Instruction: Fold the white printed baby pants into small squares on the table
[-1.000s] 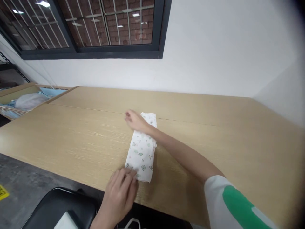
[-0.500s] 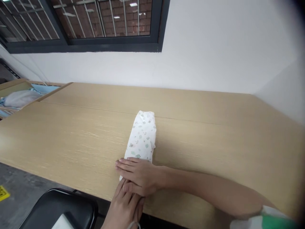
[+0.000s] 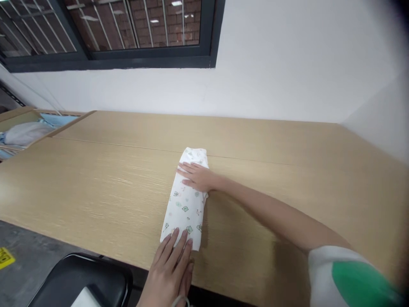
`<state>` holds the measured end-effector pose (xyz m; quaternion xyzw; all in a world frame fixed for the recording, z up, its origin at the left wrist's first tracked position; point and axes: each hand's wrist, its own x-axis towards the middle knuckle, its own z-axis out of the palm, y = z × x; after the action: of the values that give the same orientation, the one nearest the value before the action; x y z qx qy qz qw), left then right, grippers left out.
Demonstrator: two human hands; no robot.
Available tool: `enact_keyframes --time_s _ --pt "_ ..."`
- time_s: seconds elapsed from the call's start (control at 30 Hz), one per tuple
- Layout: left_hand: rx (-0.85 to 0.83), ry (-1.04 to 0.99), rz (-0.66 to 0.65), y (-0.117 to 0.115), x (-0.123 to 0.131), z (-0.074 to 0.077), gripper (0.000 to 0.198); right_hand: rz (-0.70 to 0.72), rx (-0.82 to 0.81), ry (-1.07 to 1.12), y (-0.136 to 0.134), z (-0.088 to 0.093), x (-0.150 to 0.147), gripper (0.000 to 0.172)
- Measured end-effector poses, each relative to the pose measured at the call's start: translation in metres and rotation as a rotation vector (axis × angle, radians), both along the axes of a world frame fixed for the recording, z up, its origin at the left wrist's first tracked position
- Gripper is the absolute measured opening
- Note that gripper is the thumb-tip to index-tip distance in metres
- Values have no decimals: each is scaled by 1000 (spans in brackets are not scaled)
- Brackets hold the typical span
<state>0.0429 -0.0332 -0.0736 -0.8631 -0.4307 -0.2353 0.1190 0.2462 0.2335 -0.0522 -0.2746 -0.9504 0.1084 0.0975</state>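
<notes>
A folded white cloth [image 3: 182,209] with a small printed pattern lies lengthwise on the wooden table, its near end close to the front edge. My right hand [image 3: 196,175] rests flat across the upper part of the cloth, fingers stretched to the left. At the near end, the fingertips of my left hand [image 3: 171,266] lie on the cloth, fingers extended and slightly apart. Neither hand grasps anything. The cloth beneath my right palm is hidden.
The wooden table [image 3: 105,179] meets a white wall [image 3: 281,64] under a dark-framed window [image 3: 143,57]. At the far left is an open wooden box [image 3: 72,121] with light blue and white fabric. A black chair [image 3: 86,273] stands below the front edge, a white object on it.
My right hand has slid away from me, from the cloth's near end beside my left hand to its upper part. My left hand stays at the near end.
</notes>
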Motion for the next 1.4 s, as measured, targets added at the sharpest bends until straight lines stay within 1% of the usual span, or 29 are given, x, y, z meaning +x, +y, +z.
enact_keyframes --time_s 0.13,0.27,0.37,0.5,0.57,0.63,0.7,0.77,0.8,0.87,0.9,0.97,1.07,1.13,1.2,1.27,1.3,1.33,1.37,1.4 --pt "-23 27 -15 -1 -2 -3 60 -114 -10 -28 42 1 12 67" --pt "-56 18 -11 -1 -6 -4 63 -161 -10 -60 66 2 20 75" --pt "-87 5 -30 -2 -4 -4 62 -161 7 -59 73 4 25 75" --pt "-54 -12 -84 -3 13 -2 55 -66 47 -89 78 9 34 72" --pt "-55 -18 -117 -3 25 2 51 -12 84 -105 80 13 37 70" --pt "-77 -34 -154 0 36 7 50 11 129 -127 79 18 37 67" --pt "-106 -74 -198 4 39 14 48 12 176 -148 71 25 34 64" --pt "-166 -123 -221 9 36 20 46 8 229 -141 49 35 29 60" --pt "-195 -147 -219 11 32 23 44 8 256 -124 32 40 26 57" --pt "-227 -184 -186 14 22 28 40 -4 296 -67 -11 51 24 49" --pt "-228 -195 -162 14 17 29 38 -10 287 -46 -36 56 25 42" --pt "-238 -185 -125 12 8 32 35 33 193 -27 -89 64 29 32" --pt "-286 -143 -112 5 2 31 39 117 71 -55 -158 68 43 29" --pt "-297 -141 -126 1 2 30 46 100 14 -68 -191 66 52 27" --pt "-301 -153 -153 -2 2 29 48 22 -37 -56 -216 62 59 31" --pt "-315 -146 -211 -2 1 32 47 -56 -79 -41 -237 55 64 49" --pt "-321 -135 -254 -2 0 34 46 -80 -89 -44 -246 50 65 60" --pt "-319 -125 -302 -2 -2 38 43 -95 -86 -54 -255 43 65 67" --pt "-314 -113 -345 -2 -3 41 39 -105 -65 -65 -264 36 66 66" --pt "-308 -98 -388 -3 -4 45 34 -115 -34 -75 -272 28 66 56"
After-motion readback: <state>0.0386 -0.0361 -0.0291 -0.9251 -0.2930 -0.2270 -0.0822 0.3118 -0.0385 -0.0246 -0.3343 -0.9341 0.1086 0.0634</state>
